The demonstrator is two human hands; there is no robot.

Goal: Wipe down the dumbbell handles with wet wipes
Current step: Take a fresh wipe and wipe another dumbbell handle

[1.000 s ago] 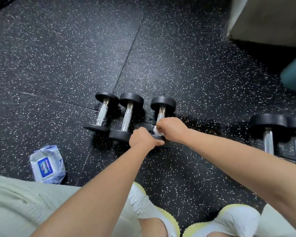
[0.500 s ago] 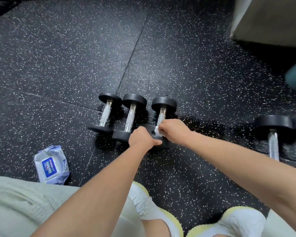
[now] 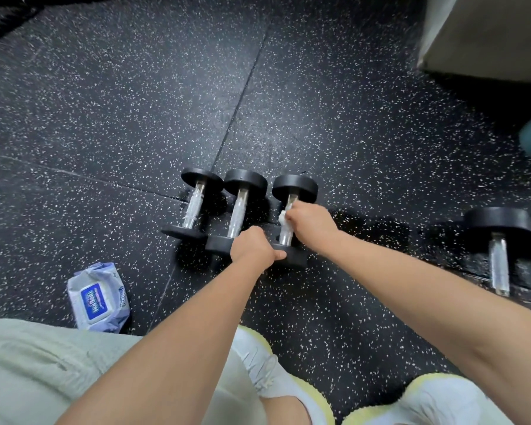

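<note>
Left hand [image 3: 252,248] grips the heavy, roll-prone dumbbell [image 3: 295,187] by its near head; right hand [image 3: 311,222] fingers [image 3: 296,213] clench a soft wipe [image 3: 283,216] round its handle [image 3: 285,236].

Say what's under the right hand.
A white wet wipe pokes out beside the right hand, on the third dumbbell handle. The hand hides the rest of the wipe and the handle beneath.
</note>
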